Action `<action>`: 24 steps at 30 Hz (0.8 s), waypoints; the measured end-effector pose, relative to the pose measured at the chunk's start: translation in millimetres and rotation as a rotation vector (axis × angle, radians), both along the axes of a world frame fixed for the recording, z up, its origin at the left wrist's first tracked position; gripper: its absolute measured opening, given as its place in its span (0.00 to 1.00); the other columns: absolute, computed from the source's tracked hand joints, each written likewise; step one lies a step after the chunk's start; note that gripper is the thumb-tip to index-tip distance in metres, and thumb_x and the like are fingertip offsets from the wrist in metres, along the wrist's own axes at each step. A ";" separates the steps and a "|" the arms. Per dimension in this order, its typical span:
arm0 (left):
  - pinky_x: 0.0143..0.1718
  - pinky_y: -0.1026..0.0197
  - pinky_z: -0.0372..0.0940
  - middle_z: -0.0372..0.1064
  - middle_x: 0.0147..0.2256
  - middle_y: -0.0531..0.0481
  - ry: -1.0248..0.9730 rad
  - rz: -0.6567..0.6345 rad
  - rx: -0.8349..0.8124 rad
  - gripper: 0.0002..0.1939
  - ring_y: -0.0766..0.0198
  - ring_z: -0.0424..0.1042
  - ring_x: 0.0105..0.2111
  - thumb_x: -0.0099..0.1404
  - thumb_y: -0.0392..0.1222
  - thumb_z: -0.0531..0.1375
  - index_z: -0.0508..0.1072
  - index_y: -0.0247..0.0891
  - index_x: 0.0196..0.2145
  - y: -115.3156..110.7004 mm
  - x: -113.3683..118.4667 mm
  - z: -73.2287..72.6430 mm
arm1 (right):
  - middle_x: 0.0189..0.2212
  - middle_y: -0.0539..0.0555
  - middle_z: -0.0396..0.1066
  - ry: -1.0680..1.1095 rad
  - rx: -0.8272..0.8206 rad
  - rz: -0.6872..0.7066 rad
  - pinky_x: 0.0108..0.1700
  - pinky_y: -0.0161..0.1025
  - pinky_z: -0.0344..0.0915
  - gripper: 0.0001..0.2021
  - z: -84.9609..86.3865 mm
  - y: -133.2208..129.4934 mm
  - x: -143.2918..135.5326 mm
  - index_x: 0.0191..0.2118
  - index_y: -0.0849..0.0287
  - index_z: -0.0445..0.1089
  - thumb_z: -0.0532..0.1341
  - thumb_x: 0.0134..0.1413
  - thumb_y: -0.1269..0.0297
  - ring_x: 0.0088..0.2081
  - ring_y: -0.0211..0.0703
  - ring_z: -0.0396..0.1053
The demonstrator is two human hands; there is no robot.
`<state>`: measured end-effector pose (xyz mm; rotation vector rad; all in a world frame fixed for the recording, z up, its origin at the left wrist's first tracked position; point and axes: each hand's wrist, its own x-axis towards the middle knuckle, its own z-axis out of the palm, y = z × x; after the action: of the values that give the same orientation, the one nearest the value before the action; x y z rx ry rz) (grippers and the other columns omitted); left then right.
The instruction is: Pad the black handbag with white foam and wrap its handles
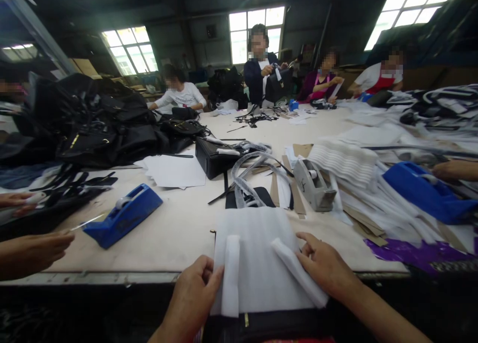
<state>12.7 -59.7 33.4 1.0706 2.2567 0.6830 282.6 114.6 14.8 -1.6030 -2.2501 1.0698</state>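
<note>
A white foam sheet (257, 263) lies over a black bag (261, 325) at the table's near edge. Two folded white foam strips rest on the sheet, one upright strip (231, 276) on the left and one slanted strip (298, 273) on the right. My left hand (196, 293) is at the sheet's left edge, thumb beside the left strip, fingers curled round the edge. My right hand (324, 266) touches the right strip with bent fingers at the sheet's right edge. Behind the sheet lie a black flap (250, 197) and a plastic-wrapped handle (239, 176).
A blue tape dispenser (125, 216) stands left, near another person's hand (37, 251) holding tape. A grey dispenser (315, 186) and a blue one (427, 191) stand right. Black bags (100, 124) are piled left; foam strips (396, 208) lie right. Several people work behind.
</note>
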 end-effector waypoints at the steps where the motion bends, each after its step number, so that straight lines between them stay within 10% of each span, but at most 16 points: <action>1: 0.27 0.63 0.55 0.65 0.21 0.55 -0.009 0.003 -0.001 0.16 0.63 0.65 0.24 0.63 0.54 0.56 0.68 0.40 0.27 -1.4 0.2 1.4 | 0.31 0.50 0.73 -0.002 0.010 0.011 0.42 0.41 0.63 0.29 0.8 -0.9 -1.1 0.60 0.60 0.63 0.59 0.54 0.55 0.36 0.46 0.70; 11: 0.28 0.63 0.52 0.61 0.22 0.54 -0.143 -0.012 -0.035 0.19 0.63 0.61 0.26 0.62 0.55 0.56 0.63 0.39 0.22 -13.1 -3.0 11.2 | 0.21 0.50 0.66 -0.043 -0.146 0.143 0.28 0.36 0.55 0.19 -11.0 7.3 5.0 0.22 0.58 0.64 0.58 0.50 0.47 0.27 0.42 0.63; 19: 0.25 0.64 0.47 0.55 0.19 0.56 -0.195 -0.120 -0.138 0.21 0.66 0.56 0.23 0.64 0.53 0.55 0.58 0.39 0.18 -24.8 -8.1 6.1 | 0.20 0.48 0.53 -0.103 -0.282 0.324 0.27 0.36 0.49 0.19 -10.6 8.4 7.3 0.21 0.57 0.54 0.56 0.52 0.49 0.26 0.38 0.53; 24: 0.26 0.63 0.53 0.70 0.24 0.50 0.036 -0.333 -0.090 0.11 0.60 0.66 0.26 0.59 0.49 0.63 0.74 0.39 0.25 7.7 -45.9 45.0 | 0.21 0.46 0.47 -0.160 -0.199 0.387 0.28 0.36 0.43 0.16 -6.6 14.2 -3.4 0.22 0.58 0.48 0.55 0.52 0.57 0.27 0.36 0.48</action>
<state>-33.2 -52.0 78.5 1.3796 2.0472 0.4218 279.2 128.8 8.3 -1.3947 -2.7154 1.3362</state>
